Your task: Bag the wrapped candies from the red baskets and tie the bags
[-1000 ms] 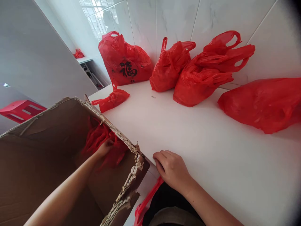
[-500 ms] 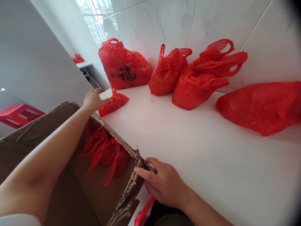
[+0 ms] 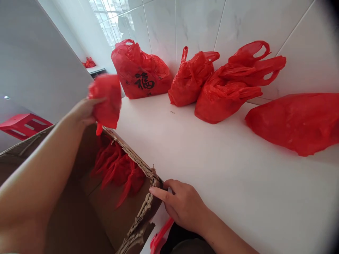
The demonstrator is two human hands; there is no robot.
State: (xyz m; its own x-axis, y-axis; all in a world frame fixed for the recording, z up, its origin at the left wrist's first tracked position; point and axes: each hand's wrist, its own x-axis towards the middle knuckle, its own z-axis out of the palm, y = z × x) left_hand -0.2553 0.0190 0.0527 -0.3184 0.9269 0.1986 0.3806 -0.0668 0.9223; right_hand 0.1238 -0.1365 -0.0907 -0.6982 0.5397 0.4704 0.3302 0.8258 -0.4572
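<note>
My left hand (image 3: 86, 110) grips a small red plastic bag (image 3: 108, 100), lifted above the far edge of an open cardboard box (image 3: 136, 160). Slight motion blurs the bag, and whatever it contains is hidden. Inside the box, several red plastic bags (image 3: 120, 169) lie against the wall beside the table. My right hand (image 3: 185, 203) holds the torn near corner of the box, thumb and fingers closed around the cardboard edge.
On the white table (image 3: 212, 169), a large red bag with black lettering (image 3: 144, 81) stands against the tiled wall. More red bags (image 3: 225, 95) sit to its right, one lying flat (image 3: 296, 121). A red plastic stool (image 3: 25, 125) stands at the left.
My left hand has taken hold of the small red bag that lay on the table and lifted it leftward, over the box edge. My right hand stays at the box corner.
</note>
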